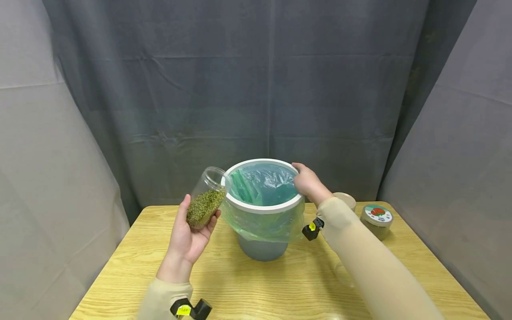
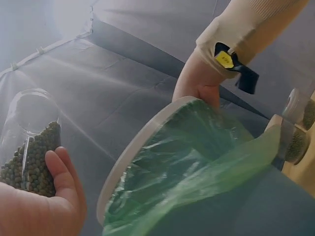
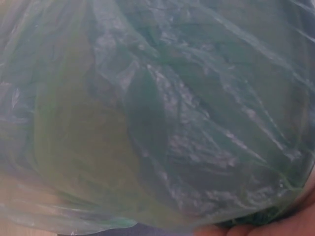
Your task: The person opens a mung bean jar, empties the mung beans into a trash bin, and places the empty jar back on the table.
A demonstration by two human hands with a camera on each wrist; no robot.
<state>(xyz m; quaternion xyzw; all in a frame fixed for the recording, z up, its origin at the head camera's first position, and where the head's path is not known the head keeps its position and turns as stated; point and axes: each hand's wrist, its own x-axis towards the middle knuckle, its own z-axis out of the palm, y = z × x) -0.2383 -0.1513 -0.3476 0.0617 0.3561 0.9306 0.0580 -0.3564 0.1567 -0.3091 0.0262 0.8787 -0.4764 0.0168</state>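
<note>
Green film (image 1: pixel 250 224) lines the bin (image 1: pixel 263 251) and hangs over its white rim (image 1: pixel 262 209), presumably so it stays put. The right hand (image 1: pixel 310 181) grips that rim, likely steadying the bin on the counter (image 1: pixel 120 284). The left hand (image 1: pixel 190 240) holds a clear jar (image 1: pixel 207 198) of beans (image 1: pixel 203 210), tilted, mouth near the rim.

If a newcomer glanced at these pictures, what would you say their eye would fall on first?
Probably the green-lined bin standing centrally on the table, its white rim held by the right hand. Next, the clear jar of small green beans, tilted in the left hand beside the bin, then perhaps the red-pictured lid of a tub at the table's far right.
</note>
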